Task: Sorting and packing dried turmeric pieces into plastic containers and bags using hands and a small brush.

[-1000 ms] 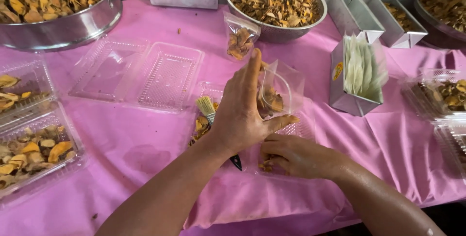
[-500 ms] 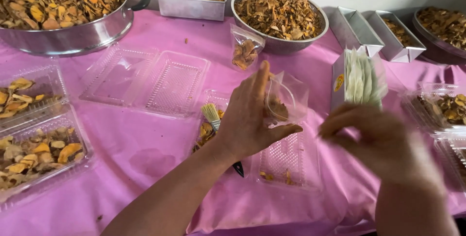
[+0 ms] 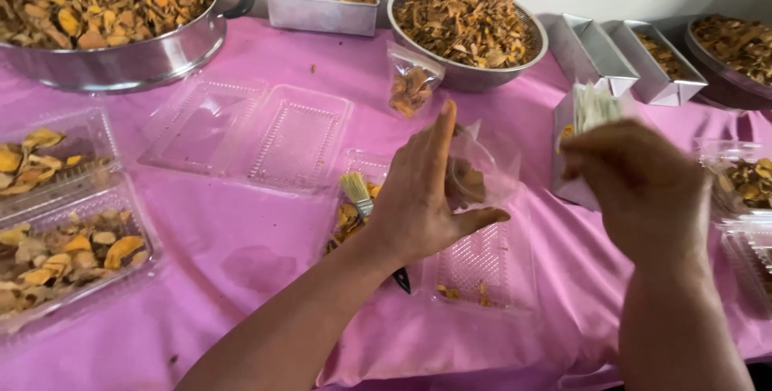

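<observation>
Holding a small clear plastic bag (image 3: 481,167) open with the left hand (image 3: 422,198), the person keeps thumb and fingers spread around its mouth, so that grip is loose and cupping, not clenched; a few brownish dried pieces already sit inside the bag. The right hand (image 3: 635,190) hovers off to the side, blurred, fingers curled together, but whether it pinches anything I cannot tell. Just below the bag lies an open clear clamshell tray (image 3: 482,266) with only a few orange crumbs left in one half, and a small brush (image 3: 358,194) rests across its other half beside some yellow slices. One filled bag (image 3: 410,85) already stands near the steel bowl (image 3: 466,25) of dried chips, so the bagging looks under way, not finished, by my reading. At far left, two closed trays (image 3: 64,222) hold yellow slices, and an empty open tray (image 3: 249,134) waits on the pink tablecloth (image 3: 241,254). Plenty of loose material remains in the big pot (image 3: 112,13).
</observation>
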